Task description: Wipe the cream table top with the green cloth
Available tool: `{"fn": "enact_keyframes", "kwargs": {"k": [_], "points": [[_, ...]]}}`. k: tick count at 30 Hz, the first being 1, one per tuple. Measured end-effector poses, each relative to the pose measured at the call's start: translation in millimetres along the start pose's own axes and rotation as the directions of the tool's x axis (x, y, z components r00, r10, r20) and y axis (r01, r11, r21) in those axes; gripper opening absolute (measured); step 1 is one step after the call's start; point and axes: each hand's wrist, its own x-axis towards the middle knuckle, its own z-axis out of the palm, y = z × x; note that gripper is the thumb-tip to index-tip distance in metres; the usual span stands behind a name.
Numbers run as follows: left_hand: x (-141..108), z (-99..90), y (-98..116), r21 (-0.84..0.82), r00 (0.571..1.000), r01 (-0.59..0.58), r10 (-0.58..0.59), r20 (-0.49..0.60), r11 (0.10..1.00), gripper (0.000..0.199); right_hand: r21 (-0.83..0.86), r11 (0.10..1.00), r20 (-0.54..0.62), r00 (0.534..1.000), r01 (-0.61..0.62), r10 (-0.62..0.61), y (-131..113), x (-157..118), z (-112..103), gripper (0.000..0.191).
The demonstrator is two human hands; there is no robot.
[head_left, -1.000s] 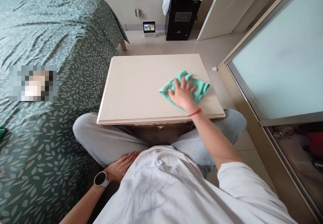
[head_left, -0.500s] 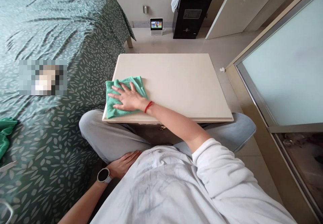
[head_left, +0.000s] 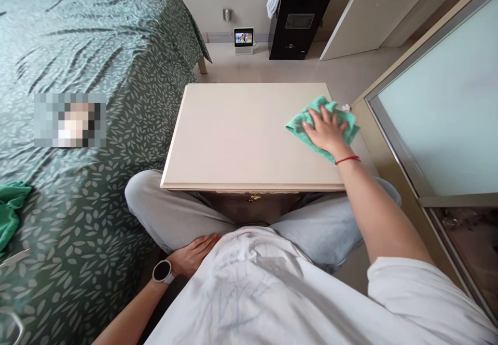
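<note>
My right hand point(head_left: 326, 131) lies spread on a green cloth point(head_left: 298, 125), pressing it at the right side of a cream tabletop point(head_left: 241, 132). The cloth is rumpled, and its right corner reaches past the table's right edge. My fingers are apart on top of it, not wrapped round it. My left hand point(head_left: 193, 256) rests on my lap near the left thigh, its fingers stretched out flat and partly tucked against the shirt. It holds nothing that I can see.
A bed with a leaf-patterned green sheet point(head_left: 116, 205) stands close on the left, with another green cloth point(head_left: 10, 212) on it. A sliding frosted panel point(head_left: 443, 106) is at right. Beyond the table are a small screen point(head_left: 244, 39) and a black cabinet point(head_left: 298, 28).
My right hand and the green cloth have moved from the tabletop's left side across to its right side. The cloth has become more rumpled. My left hand stays on my lap.
</note>
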Motion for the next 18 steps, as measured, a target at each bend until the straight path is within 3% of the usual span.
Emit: {"fn": "enact_keyframes", "kwargs": {"k": [3,5,7,11,14,16,18], "points": [[2,-7.6,-2,0.019,1.0,-0.01,0.01,0.006,1.0,0.058,0.07,0.977,-0.044,0.977,-0.203,0.207,26,-10,-3,0.079],[2,-8.8,-3,0.022,1.0,-0.017,0.016,0.016,1.0,0.059,0.076,0.959,-0.049,0.96,-0.272,0.276,20,-11,-4,0.083],[1,-7.6,-3,0.017,1.0,-0.017,0.016,0.017,1.0,0.061,0.027,0.963,-0.054,0.961,-0.269,0.27,0,-7,-3,0.084],[1,-6.6,-3,0.02,1.0,-0.019,0.019,0.009,1.0,0.062,-0.074,0.991,-0.037,0.994,-0.11,0.107,-69,10,5,0.082],[5,-10.3,-2,0.038,1.0,-0.03,0.03,0.002,0.999,0.059,-0.05,0.991,0.014,0.992,0.124,-0.124,-137,15,19,0.085],[7,-13.6,-1,0.045,0.999,-0.034,0.034,0.002,0.998,0.058,-0.013,0.948,0.066,0.947,0.317,-0.315,-189,8,28,0.087],[8,-16.3,-1,0.04,1.0,-0.031,0.032,-0.002,0.999,0.057,0.024,0.877,0.127,0.868,0.481,-0.48,-242,-5,36,0.089]]}}
